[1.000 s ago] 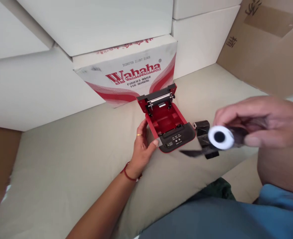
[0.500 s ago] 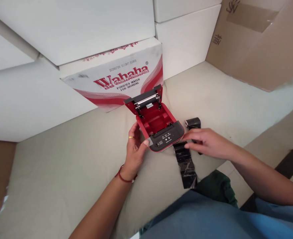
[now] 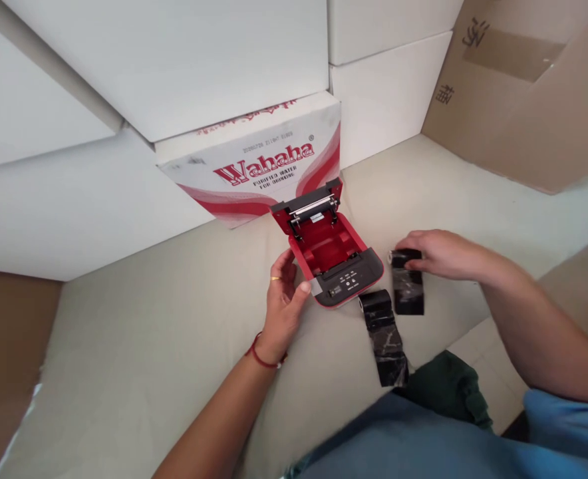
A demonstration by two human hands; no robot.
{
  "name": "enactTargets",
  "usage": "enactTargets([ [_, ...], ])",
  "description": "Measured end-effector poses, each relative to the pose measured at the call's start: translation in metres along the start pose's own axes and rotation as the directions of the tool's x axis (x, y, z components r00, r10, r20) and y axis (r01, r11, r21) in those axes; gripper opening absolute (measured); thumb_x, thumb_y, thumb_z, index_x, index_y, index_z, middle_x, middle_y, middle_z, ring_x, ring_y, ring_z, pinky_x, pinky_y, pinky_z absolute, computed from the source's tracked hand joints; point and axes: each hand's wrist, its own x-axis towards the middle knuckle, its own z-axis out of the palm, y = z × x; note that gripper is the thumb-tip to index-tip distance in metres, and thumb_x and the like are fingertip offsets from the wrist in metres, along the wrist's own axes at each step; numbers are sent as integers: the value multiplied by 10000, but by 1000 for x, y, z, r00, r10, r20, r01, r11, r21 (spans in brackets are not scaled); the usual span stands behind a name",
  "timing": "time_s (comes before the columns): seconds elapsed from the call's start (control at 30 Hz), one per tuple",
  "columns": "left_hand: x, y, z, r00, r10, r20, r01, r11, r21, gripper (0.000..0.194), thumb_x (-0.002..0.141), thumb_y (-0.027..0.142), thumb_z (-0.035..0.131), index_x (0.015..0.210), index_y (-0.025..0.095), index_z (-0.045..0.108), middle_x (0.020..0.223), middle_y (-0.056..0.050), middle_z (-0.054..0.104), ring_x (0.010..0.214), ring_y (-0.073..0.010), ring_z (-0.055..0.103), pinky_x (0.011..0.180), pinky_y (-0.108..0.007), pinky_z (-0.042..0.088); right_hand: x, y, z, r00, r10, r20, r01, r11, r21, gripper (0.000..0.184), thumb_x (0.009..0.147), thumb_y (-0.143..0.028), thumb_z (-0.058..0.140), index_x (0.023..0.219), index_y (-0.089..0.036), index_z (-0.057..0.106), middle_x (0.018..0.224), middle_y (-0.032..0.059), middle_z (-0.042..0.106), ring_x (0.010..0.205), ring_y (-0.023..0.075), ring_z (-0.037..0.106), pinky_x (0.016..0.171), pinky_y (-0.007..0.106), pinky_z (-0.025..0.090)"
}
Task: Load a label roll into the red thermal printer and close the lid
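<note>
A small red and black printer (image 3: 326,256) sits on the pale cloth surface with its lid (image 3: 306,205) raised and its red inner bay showing. My left hand (image 3: 285,293) grips the printer's near left corner, thumb on top and fingers along the side. At that corner a small greyish tab lies under the thumb. My right hand (image 3: 431,253) has its fingers around the top of a black ribbon roll (image 3: 408,289) to the printer's right, its loose end hanging toward me. Another black ribbon roll (image 3: 384,342) lies partly unrolled in front of the printer, untouched.
A Wahaha water carton (image 3: 269,166) stands just behind the printer, with large white boxes (image 3: 244,60) stacked around it. A brown cardboard box (image 3: 518,100) is at the far right. The cloth surface (image 3: 174,346) ends at its near edge beside my body.
My right hand has moved right, from beside the printer's front edge to the far ribbon roll, and has taken hold of it. My left hand stays on the printer. The view has shifted slightly.
</note>
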Motion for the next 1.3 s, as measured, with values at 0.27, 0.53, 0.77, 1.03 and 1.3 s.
enactTargets([
  [0.27,-15,20,5,941,313,-132,-253,905,342,512,1098,517,590,1576,346,528,1659,-121,468,1607,-320,450,1324,-583,410,-13,-49,-86,927,-374,35,328,849,415,410,1009,-502,705,1291,-226,813,990,23,814,748,131,673,651,253,491],
  [0.53,-32,49,19,716,590,373,-657,388,646,604,1065,280,614,1651,205,489,1501,-133,710,1588,-276,529,1388,-519,313,69,-132,-21,974,-177,-139,160,979,-129,427,1030,-224,618,1444,-223,721,1435,129,747,1196,310,760,908,381,570],
  [0.77,-30,64,32,746,451,490,-643,297,706,496,1005,187,675,1491,125,602,1438,-158,781,1477,-260,656,1403,-475,265,89,-139,-21,967,-237,-90,207,944,-257,383,991,-164,597,1327,-265,751,1409,94,774,1120,304,780,749,348,513],
  [1.03,-24,91,47,775,351,525,-608,191,770,436,1020,150,606,1446,79,660,1470,-145,768,1426,-271,694,1405,-442,254,83,-123,-30,923,-363,-128,369,929,34,243,1005,-173,641,1139,-204,841,1169,70,859,1009,227,793,852,325,542],
  [1.3,-28,109,56,744,325,583,-652,164,741,343,1046,173,596,1356,92,716,1433,-123,791,1341,-283,737,1249,-479,475,92,-88,-34,549,56,-834,489,787,375,367,1073,-527,631,1133,-220,825,979,44,833,906,188,768,885,346,605],
])
